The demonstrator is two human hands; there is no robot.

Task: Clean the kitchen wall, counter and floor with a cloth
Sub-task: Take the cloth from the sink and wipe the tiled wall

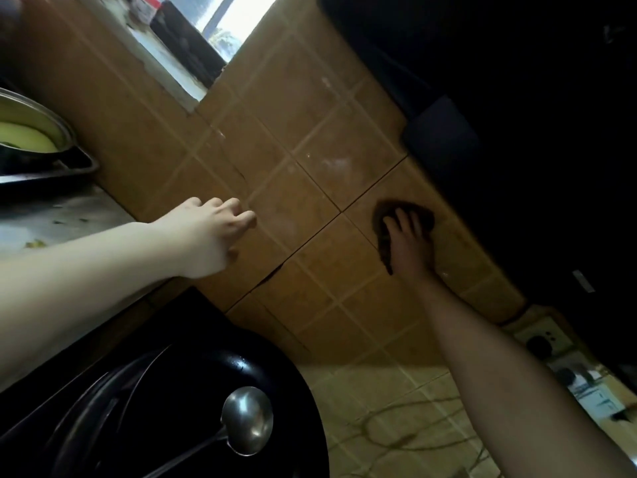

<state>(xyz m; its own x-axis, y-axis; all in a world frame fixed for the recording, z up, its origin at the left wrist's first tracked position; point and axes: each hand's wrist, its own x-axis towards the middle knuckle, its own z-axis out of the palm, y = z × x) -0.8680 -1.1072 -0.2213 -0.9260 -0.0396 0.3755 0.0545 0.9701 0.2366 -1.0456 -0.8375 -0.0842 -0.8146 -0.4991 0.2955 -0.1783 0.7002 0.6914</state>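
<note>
The view is tilted hard. A brown tiled wall (300, 143) fills the middle, with pale smears near its centre. My right hand (408, 243) presses a dark brown cloth (382, 243) flat against the wall, fingers spread over it, close to a dark hood at the right. My left hand (210, 232) rests its curled fingertips against the wall to the left of the cloth and holds nothing. The grey counter (58, 215) lies under my left forearm, with small food scraps on it.
A black wok (289, 381) with a steel ladle (246, 420) sits below my arms. A steel pot (38, 132) with yellowish contents stands on a tray at the left. A window (224, 25) is at the top; a dark range hood (517, 132) is on the right.
</note>
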